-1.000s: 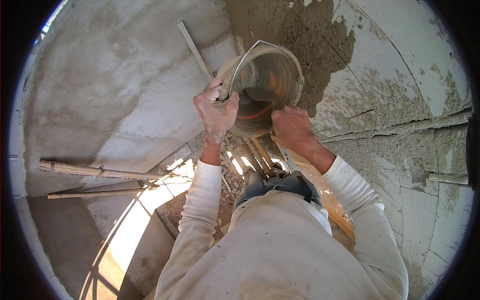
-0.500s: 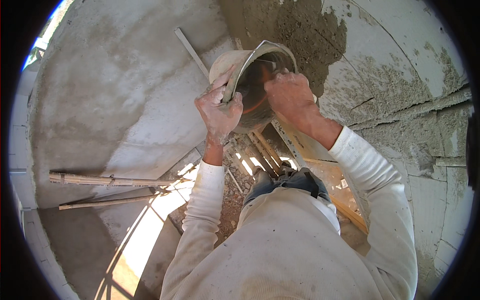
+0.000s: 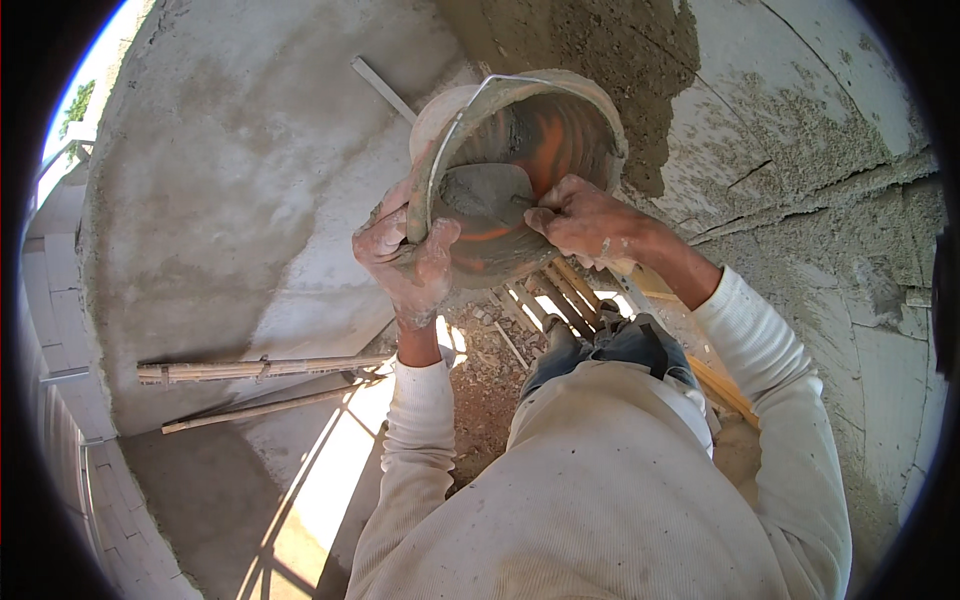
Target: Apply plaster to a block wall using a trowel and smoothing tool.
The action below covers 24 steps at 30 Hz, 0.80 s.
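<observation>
A mortar-smeared bucket is tilted in front of me, its mouth turned toward me and its thin wire handle lying along the left rim. My left hand is closed on the bucket's left rim, thumb over the lip. Inside, orange streaks show through the grey mortar coating. My right hand is closed at the right of the mouth, holding a trowel whose grey, mortar-covered blade reaches into the bucket. The fingers hide the trowel's handle.
Wet mortar covers part of the block wall on the right. A smoother plastered wall stands left, with a straight bar against it. Wooden poles are at lower left. Slats and rubble show below.
The bucket's mouth has turned more toward me, showing the trowel blade inside. My right hand has come down and back toward the rim; my left hand has shifted slightly left and down.
</observation>
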Tool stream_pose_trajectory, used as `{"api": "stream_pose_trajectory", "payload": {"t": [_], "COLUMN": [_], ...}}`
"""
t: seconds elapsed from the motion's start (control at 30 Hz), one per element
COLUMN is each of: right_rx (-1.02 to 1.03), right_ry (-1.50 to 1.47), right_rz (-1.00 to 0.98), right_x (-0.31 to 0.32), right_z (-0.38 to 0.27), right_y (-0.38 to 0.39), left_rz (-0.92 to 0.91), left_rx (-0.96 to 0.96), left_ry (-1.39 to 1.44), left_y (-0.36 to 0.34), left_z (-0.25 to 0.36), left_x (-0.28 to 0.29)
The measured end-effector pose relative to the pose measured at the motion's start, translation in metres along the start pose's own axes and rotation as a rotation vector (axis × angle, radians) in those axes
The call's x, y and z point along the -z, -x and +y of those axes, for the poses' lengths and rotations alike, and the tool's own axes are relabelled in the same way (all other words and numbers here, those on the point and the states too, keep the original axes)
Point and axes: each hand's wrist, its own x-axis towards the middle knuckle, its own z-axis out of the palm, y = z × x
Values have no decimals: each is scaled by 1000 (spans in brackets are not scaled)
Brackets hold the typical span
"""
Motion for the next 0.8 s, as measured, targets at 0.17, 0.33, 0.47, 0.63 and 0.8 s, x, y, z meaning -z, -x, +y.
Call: {"api": "stream_pose_trajectory", "payload": {"t": [0.17,0.33,0.47,0.63,0.8], "right_rx": [-161,-228,-204,-183,-231], "right_ry": [-671,-1411,-716,-228,430], "right_rz": [-151,-178,-26,141,245], "right_x": [-33,-58,-27,34,82], "right_z": [0,14,18,41,11], "right_y": [8,5,34,53,36], "left_rz": [106,371,602,720,773], "left_rx": [95,252,569,774,989], "left_ry": [38,-81,-127,-192,-424], "left_y": [23,69,121,200,265], "left_z": [-2,-43,-85,-108,-98], "left_x": [-23,-45,-19,31,62]}}
